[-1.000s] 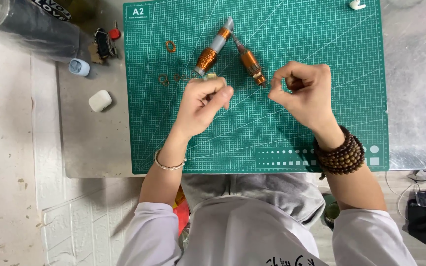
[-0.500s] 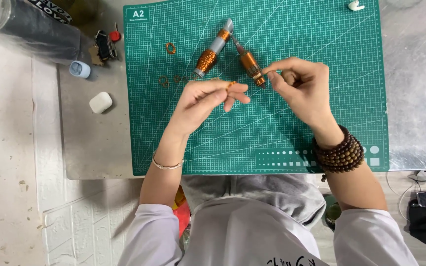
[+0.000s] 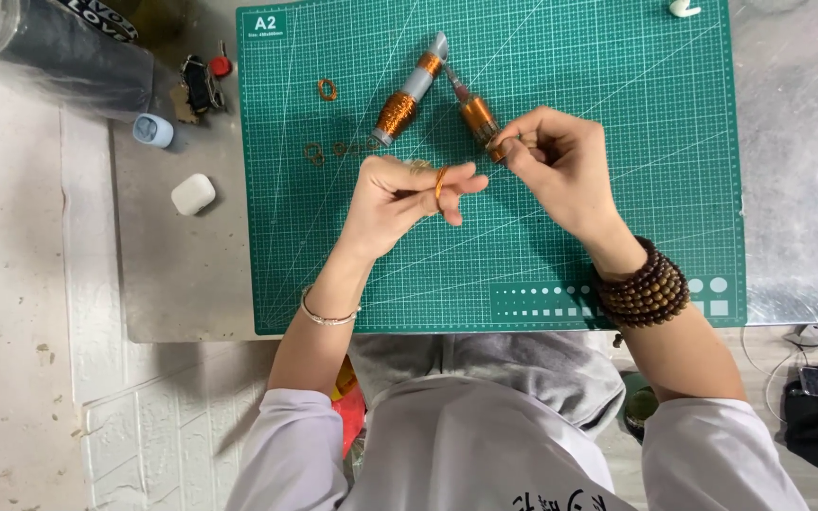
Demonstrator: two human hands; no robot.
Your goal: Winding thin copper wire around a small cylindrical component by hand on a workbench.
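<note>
Head view, person seated at a metal table (image 3: 788,189) with a green cutting mat (image 3: 617,114) on it. Left hand (image 3: 400,194) sits near mat centre, thumb and fingers pinched together on a small copper wire ring (image 3: 439,183), which stands edge-on between the fingertips. Right hand (image 3: 560,166) lies at 3 o'clock of the left, fingers closed on the lower end of a copper wire spool (image 3: 478,118) with a grey tip; whether a second ring sits at that end I cannot tell. Change against one second ago: both hands were then held low on the mat with a gap between them and clear of the spools; half a second ago the right hand had reached the spool at 12 o'clock, and now it is clamped on it while the left has turned the ring outward toward the right hand. Reading: work has passed from handling the ring alone to bringing ring and spool together, likely to draw or wind wire. A second, larger spool (image 3: 400,109) lies unheld at 11 o'clock of the left hand, touching neither hand. Three loose copper rings (image 3: 328,90) lie at 10 o'clock on the mat. Off the mat at 9 to 10 o'clock: white earbud case (image 3: 192,193), small blue cap (image 3: 152,130), dark cylinder (image 3: 59,47). Wooden bead bracelet (image 3: 646,289) on right wrist.
</note>
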